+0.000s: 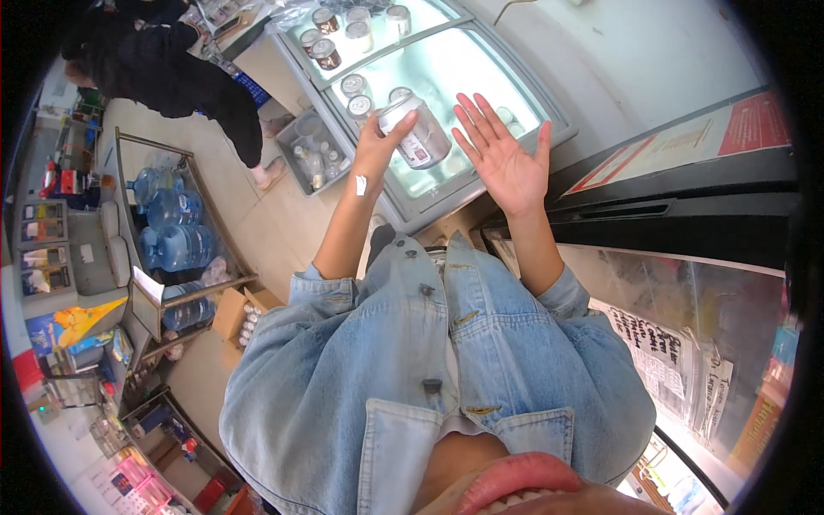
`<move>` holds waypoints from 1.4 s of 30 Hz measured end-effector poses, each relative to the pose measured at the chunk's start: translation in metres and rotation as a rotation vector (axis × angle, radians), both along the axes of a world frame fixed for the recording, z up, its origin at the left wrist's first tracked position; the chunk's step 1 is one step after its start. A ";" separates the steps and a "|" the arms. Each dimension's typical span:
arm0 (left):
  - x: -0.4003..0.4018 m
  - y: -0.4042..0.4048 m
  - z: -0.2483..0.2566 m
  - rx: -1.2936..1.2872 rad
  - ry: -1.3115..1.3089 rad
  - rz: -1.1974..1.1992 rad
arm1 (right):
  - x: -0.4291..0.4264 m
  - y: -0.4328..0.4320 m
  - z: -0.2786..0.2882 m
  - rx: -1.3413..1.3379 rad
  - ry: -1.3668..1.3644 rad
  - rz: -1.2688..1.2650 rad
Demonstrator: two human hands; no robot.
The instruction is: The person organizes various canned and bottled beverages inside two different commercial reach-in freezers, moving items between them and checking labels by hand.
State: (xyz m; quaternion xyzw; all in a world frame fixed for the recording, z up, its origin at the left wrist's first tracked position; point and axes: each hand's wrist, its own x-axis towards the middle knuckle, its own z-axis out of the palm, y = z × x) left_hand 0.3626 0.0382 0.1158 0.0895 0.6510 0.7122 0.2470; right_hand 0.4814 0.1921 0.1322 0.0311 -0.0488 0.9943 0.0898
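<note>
In my left hand [380, 143] is a silver-white drink can [421, 138] with printing on its side, tilted above the glass lid of a chest freezer [444, 64]. My right hand [505, 161] is spread beside the can, palm up, apart from it and holding nothing. Beyond the held can, several silver-topped cans [354, 85] stand on the freezer's glass. Farther back on the lid are brown cans [326, 54] and pale ones [398, 20]. A small white patch [360, 185] sits on my left wrist.
A grey bin [312, 151] of plastic bottles stands left of the freezer. Another person [174, 71] in dark clothes is beyond it. Large blue water bottles [180, 228] fill a metal rack; an open cardboard box [232, 315] holds cans. A dark-framed display fridge [644, 219] is at my right.
</note>
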 end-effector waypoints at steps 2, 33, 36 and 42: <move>0.000 0.001 0.001 0.001 0.003 -0.008 | 0.000 0.000 0.000 -0.004 0.005 0.007; -0.030 0.171 -0.155 -0.455 0.748 -0.551 | 0.043 0.019 -0.009 0.791 -0.393 -0.419; -0.048 0.186 -0.174 -0.434 0.730 -0.622 | 0.049 0.014 -0.001 0.880 -0.431 -0.475; -0.057 0.201 -0.187 -0.405 0.832 -0.663 | 0.056 0.015 0.004 0.853 -0.388 -0.508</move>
